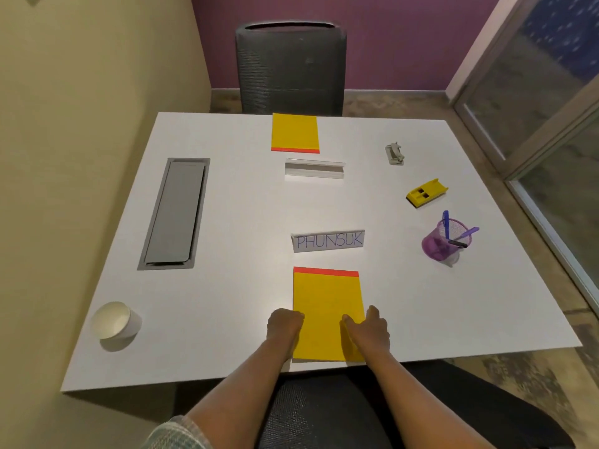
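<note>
Squaring near notepad at table's near edge; setup looks partly done.
Left hand and right hand grip its side edges, fingers curled. PHUNSUK name card stands just beyond it. Far notepad lies at far edge, but clear card holder beside it looks empty.

Both hands hold the near pad by its sides on the table: left hand at the left edge, right hand with its thumb on top. Just beyond stands the name card, then a clear holder and the far pad. The pen cup stands to the right, the paper cup well left
</note>
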`<state>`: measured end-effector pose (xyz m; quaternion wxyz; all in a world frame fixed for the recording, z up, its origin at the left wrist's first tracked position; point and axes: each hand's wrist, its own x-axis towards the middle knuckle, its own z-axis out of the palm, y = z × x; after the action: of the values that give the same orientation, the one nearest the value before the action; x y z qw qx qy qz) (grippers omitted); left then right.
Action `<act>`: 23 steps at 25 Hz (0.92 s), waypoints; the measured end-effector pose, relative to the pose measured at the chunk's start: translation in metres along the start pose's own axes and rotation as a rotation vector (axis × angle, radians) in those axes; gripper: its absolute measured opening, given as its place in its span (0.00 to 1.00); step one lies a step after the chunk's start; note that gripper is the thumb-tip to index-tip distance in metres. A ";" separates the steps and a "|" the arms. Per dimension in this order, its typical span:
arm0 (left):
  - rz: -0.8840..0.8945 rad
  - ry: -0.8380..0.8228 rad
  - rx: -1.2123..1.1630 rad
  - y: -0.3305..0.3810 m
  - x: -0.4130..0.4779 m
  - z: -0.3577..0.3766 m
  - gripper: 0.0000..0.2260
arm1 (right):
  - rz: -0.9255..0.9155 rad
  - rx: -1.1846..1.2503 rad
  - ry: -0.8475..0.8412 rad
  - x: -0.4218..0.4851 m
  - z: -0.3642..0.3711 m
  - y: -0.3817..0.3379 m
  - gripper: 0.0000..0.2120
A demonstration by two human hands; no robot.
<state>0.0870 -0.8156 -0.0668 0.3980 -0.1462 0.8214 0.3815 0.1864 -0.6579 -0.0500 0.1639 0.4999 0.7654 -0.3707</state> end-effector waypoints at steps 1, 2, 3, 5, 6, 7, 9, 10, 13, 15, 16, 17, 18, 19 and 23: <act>0.019 0.003 0.020 -0.001 0.002 -0.007 0.03 | 0.007 0.009 -0.005 0.001 0.005 -0.004 0.37; 0.042 0.015 -0.001 -0.003 0.007 -0.017 0.04 | 0.009 0.015 -0.003 0.001 0.014 -0.010 0.35; 0.066 0.022 -0.069 -0.002 0.004 -0.019 0.06 | 0.008 0.033 0.010 0.000 0.015 -0.011 0.33; 0.098 0.023 -0.213 -0.005 0.004 -0.041 0.09 | -0.011 0.062 0.031 -0.005 0.032 -0.028 0.29; 0.111 0.034 -0.238 -0.005 0.005 -0.052 0.10 | -0.022 0.082 0.049 -0.007 0.040 -0.038 0.28; 0.123 0.051 -0.250 -0.009 0.010 -0.070 0.10 | -0.038 0.104 0.069 -0.011 0.053 -0.053 0.27; 0.137 0.099 -0.285 -0.008 0.016 -0.091 0.11 | -0.081 0.152 0.096 -0.018 0.064 -0.075 0.25; 0.138 0.132 -0.301 -0.010 0.021 -0.111 0.12 | -0.108 0.172 0.083 -0.022 0.076 -0.093 0.24; 0.127 0.235 -0.367 -0.012 0.036 -0.159 0.14 | -0.164 0.244 0.029 -0.030 0.100 -0.137 0.20; 0.115 0.304 -0.430 -0.014 0.048 -0.198 0.15 | -0.195 0.263 -0.015 -0.038 0.120 -0.173 0.20; 0.119 0.325 -0.440 -0.013 0.053 -0.212 0.15 | -0.209 0.267 -0.031 -0.039 0.127 -0.186 0.19; 0.129 0.343 -0.441 -0.014 0.061 -0.232 0.15 | -0.226 0.271 -0.051 -0.041 0.137 -0.202 0.19; 0.142 0.354 -0.437 -0.012 0.063 -0.242 0.15 | -0.236 0.275 -0.062 -0.043 0.140 -0.210 0.19; 0.141 0.382 -0.436 -0.012 0.069 -0.258 0.15 | -0.249 0.273 -0.086 -0.045 0.149 -0.223 0.19; 0.115 0.456 -0.400 -0.022 0.089 -0.311 0.17 | -0.282 0.252 -0.161 -0.052 0.182 -0.262 0.20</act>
<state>-0.1266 -1.0560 -0.0237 0.1446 -0.2568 0.8051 0.5147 -0.0442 -0.8837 -0.0339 0.1073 0.3729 0.7600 -0.5214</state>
